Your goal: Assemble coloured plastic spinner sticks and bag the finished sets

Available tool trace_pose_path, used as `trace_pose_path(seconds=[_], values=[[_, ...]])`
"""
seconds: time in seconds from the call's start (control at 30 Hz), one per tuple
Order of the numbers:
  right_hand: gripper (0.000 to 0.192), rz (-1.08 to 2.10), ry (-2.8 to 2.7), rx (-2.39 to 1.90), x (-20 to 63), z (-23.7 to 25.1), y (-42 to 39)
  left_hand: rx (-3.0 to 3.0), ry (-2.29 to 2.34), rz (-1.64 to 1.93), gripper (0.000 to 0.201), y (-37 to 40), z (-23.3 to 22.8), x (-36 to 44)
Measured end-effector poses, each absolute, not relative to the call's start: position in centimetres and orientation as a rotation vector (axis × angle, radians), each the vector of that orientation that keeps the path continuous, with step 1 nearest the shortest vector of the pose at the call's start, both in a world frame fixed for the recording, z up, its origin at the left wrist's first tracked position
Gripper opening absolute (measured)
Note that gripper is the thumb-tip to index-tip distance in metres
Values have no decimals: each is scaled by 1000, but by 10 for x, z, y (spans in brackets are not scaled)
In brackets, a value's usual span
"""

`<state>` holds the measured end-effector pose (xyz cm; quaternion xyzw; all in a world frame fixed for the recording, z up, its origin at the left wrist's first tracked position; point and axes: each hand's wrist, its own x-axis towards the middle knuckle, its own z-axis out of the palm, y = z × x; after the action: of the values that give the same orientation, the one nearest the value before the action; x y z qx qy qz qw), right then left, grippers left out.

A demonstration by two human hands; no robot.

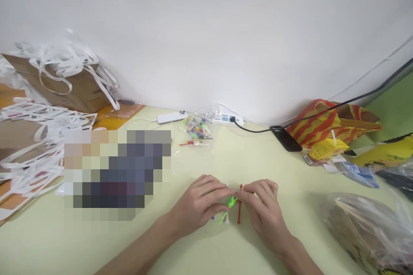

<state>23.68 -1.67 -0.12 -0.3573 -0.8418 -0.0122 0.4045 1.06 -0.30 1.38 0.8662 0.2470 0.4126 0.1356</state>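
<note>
Both hands meet low on a pale yellow-green table [206, 249]. My left hand [196, 203] and my right hand [263, 206] pinch together a small bundle of thin plastic picks. A bright green pick [229, 204] with a bow-shaped top sits between my fingertips. Just right of it a red pick [239, 206] with an arrow tip stands upright. A white pick and a bit of blue show beneath my left fingers. Farther back lies a clear bag of coloured picks [195, 131].
White paper strips [35, 137] pile over brown cardboard at the left. A white phone [172, 117] and a power strip [226, 118] with a black cable lie by the wall. A red-yellow striped bag [322, 126], yellow packets and a clear plastic bag [371, 227] crowd the right side.
</note>
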Motion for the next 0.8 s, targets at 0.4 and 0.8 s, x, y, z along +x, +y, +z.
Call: trace_pose_path(seconds=[0.4, 0.8], values=[[15, 90, -1908, -863, 217, 10, -23, 2326, 849, 1275, 27, -12, 15, 12], [8, 163, -2119, -913, 211, 14, -30, 2310, 821, 1353, 22, -13, 9, 14]])
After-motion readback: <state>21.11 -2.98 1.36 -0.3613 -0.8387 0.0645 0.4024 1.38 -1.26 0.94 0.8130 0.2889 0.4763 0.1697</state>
